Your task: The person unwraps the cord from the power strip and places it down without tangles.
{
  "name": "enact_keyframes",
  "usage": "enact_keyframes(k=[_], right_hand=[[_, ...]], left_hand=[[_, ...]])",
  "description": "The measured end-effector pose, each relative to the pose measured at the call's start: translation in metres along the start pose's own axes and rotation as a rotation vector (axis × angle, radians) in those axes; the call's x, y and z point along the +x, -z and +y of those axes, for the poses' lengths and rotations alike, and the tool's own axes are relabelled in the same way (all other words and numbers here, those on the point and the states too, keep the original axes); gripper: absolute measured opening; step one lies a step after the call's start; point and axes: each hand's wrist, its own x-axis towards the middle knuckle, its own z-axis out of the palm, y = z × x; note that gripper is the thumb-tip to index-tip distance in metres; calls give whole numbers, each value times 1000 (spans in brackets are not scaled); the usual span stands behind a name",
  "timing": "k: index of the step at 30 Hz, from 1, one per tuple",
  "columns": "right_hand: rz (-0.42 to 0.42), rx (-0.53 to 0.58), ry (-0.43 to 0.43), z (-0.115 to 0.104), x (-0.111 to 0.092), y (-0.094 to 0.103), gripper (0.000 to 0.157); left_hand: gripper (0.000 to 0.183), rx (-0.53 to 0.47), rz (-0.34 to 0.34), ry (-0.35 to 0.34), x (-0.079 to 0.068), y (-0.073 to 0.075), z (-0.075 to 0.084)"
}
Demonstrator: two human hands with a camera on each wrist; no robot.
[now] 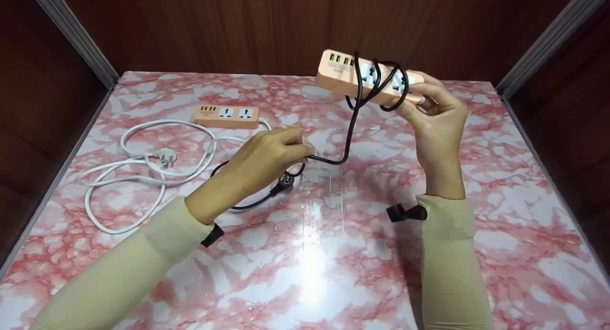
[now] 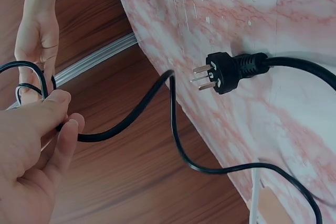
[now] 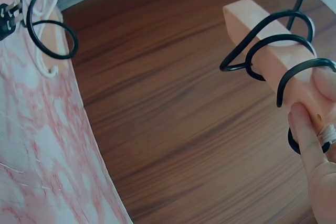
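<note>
My right hand (image 1: pixel 438 113) grips the end of an orange power strip (image 1: pixel 340 75), raised above the table with its sockets facing me. A black cord (image 1: pixel 351 129) is wound loosely round that strip in several turns. Lower and to the left, my left hand (image 1: pixel 271 153) pinches the cord between thumb and fingers, as the left wrist view also shows. Beyond the pinch the cord runs down to its black plug (image 2: pixel 224 73), which lies on the table. In the right wrist view, fingers (image 3: pixel 304 129) press on the strip's end beside the wound turns.
A second orange power strip (image 1: pixel 226 118) lies at the table's back left. Its white cord (image 1: pixel 138 177) spreads in loose loops, with a white plug (image 1: pixel 167 156) among them. Dark wood-grain panels (image 1: pixel 214 29) border the marbled pink and white table (image 1: pixel 362 273).
</note>
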Motion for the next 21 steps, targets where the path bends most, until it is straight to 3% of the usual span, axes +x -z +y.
enact_keyframes(k=[7, 14, 21], right_hand=[[38, -35, -26, -1, -1, 0, 27], [55, -41, -30, -1, -1, 1, 28], [55, -42, -43, 0, -1, 0, 28]], left_hand=[[25, 50, 31, -29, -5, 14, 8], [8, 60, 85, -69, 2, 25, 10], [12, 33, 140, -77, 12, 38, 8]])
